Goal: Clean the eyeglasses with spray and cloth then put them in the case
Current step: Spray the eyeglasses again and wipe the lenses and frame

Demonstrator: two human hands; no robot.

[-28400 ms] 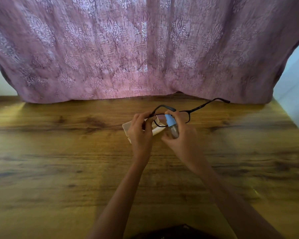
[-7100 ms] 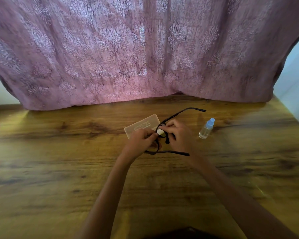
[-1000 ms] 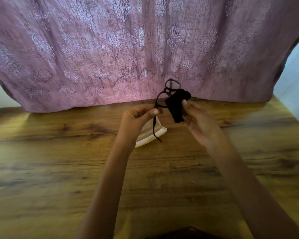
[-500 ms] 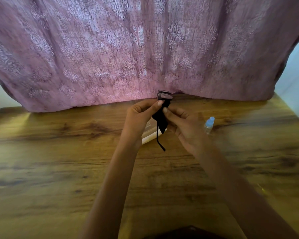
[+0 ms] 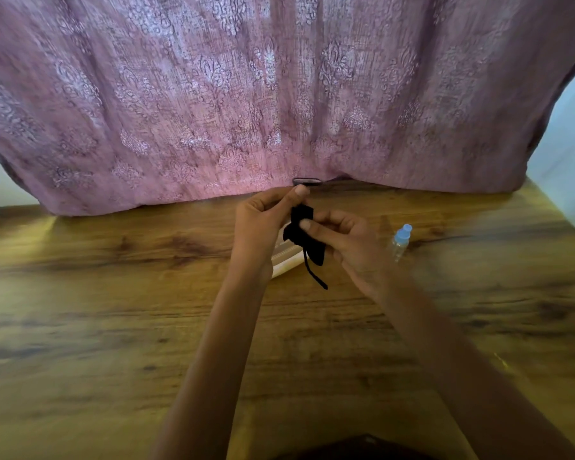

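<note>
Both hands are raised just above the bench (image 5: 113,327), close together near its far edge. The left hand (image 5: 264,220) pinches the eyeglasses (image 5: 307,181) by the frame, so one lens rim peeps out above the fingertips and one temple hangs loose toward the bench. The right hand (image 5: 349,240) grasps a black cloth (image 5: 307,244) bunched over the lower part of the eyeglasses, thumb pressed on the near side and fingers curled behind. The step in hand looks like wiping a lens, with the casing yet to come. To do it well, the left pinch should sit close to the lens being rubbed, so that the pressure does not twist the bridge. The cloth should sandwich both faces of the lens and move in small, light circles out to the rim, turning to a fresh patch as it goes. The dangling temple could snag in the cloth, so it is worth watching. A pale case (image 5: 284,260) lies on the bench just behind the hands, partly hidden by the left one; I cannot tell whether it is open. A spray bottle (image 5: 400,242) stands on the bench near the right hand, not touching it. A pink patterned curtain (image 5: 279,94) hangs behind.
</note>
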